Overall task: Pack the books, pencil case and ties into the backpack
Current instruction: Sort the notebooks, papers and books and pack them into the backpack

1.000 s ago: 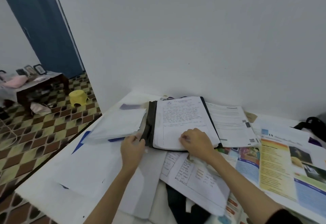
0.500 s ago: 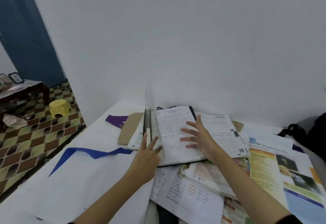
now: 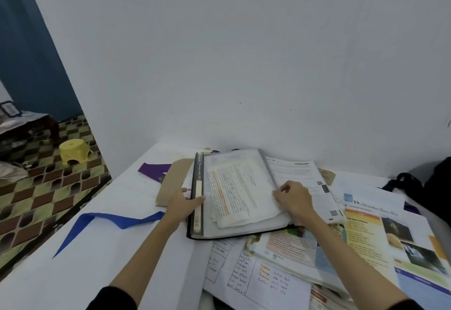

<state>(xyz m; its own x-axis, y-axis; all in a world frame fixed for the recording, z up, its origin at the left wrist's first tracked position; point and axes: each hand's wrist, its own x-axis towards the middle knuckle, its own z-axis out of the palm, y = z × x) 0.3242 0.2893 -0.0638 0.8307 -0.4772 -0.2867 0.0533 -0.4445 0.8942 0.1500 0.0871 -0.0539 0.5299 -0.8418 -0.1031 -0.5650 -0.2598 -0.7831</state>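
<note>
Soft, even, cool-toned light fills the scene; no strong glare shows anywhere. Faint shadows sit just under the left hand and right hand. Wide-angle bending curves straight lines toward the frame edges (most plainly far left of the left hand). Printed text near both hands is smeared and unreadable.

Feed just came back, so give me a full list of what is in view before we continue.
Display folder: one, black spine, clear cover, table centre.
Blue tie: one, table left.
Purple tie: one, behind brown sheet.
Brown sheet: one, left of folder.
Open textbooks: several, colourful, right.
Handwritten sheets: white, near edge.
Backpack: one, black, far right.
Stool: one, yellow, floor.
Table: one, white.
Left hand: on folder's spine.
Right hand: fingers curled at folder's right edge.
</note>
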